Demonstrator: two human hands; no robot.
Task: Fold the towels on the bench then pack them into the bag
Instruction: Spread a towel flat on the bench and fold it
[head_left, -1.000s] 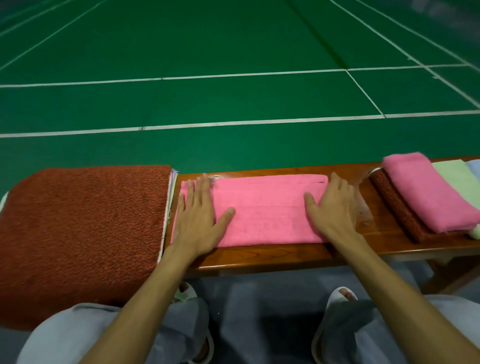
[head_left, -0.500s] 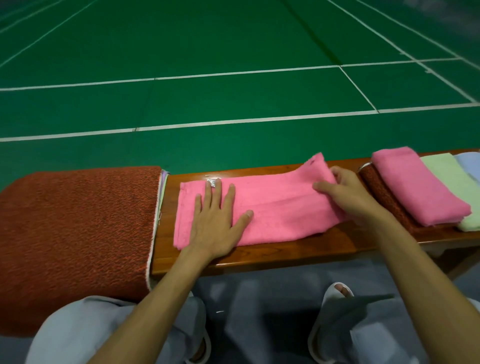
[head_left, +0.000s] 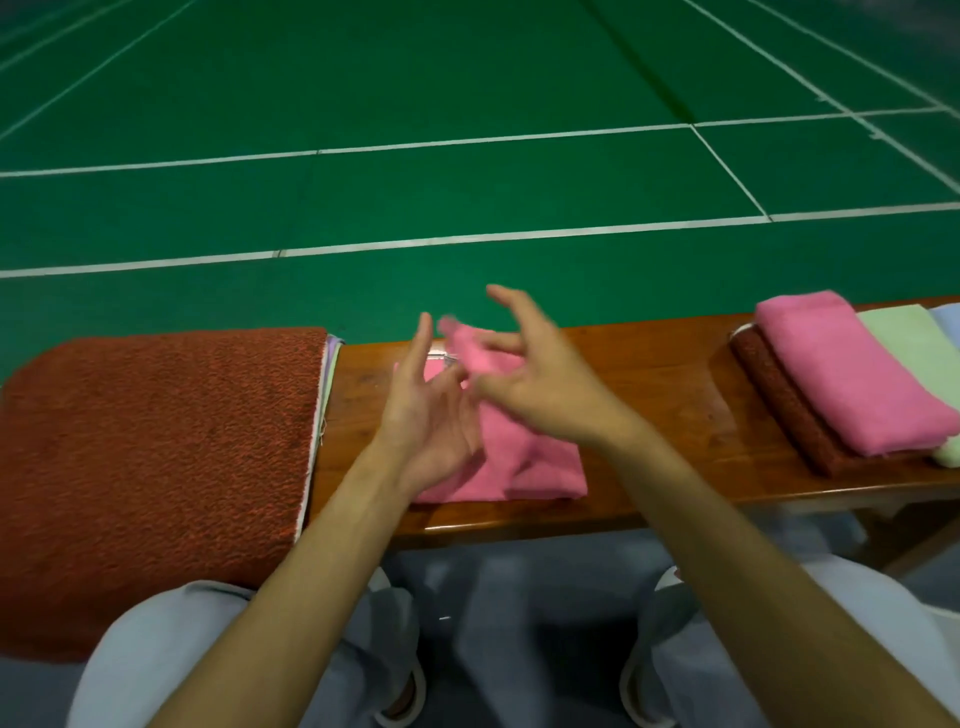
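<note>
Nearest the camera, two knees in pale grey-blue trousers (head_left: 171, 649) frame a strip of grey floor (head_left: 519, 587), and both bare forearms reach forward over the near edge of the wooden tabletop (head_left: 649, 395).

The pink towel (head_left: 530, 457) lies folded on the tabletop, a little left of its middle. Its front fold sits close to the near edge. One blurred flap of it is raised toward the far edge, between the two hands.

The left hand (head_left: 431, 415) hovers over the left part of this towel, palm turned inward. Its fingers (head_left: 422, 343) are straight and released, gripping nothing. The right hand (head_left: 545, 384) is just beside it, above the towel. Its fingers (head_left: 511, 306) are spread and loosely bent. Motion blur hides whether its thumb and forefinger pinch the raised flap, so I cannot tell.

A large red-brown towel (head_left: 156, 457) covers the left end of the tabletop and hangs over the near edge, with a lilac edge (head_left: 332, 348) showing beneath it.

At the right end folded towels overlap in a row: a dark red one (head_left: 779, 410), a folded pink one (head_left: 841, 374), a pale green one (head_left: 914, 343) and a pale blue one (head_left: 949, 319) at the frame edge.

Beyond the far edge spreads a green court floor (head_left: 467, 78) marked with white lines (head_left: 467, 239).
</note>
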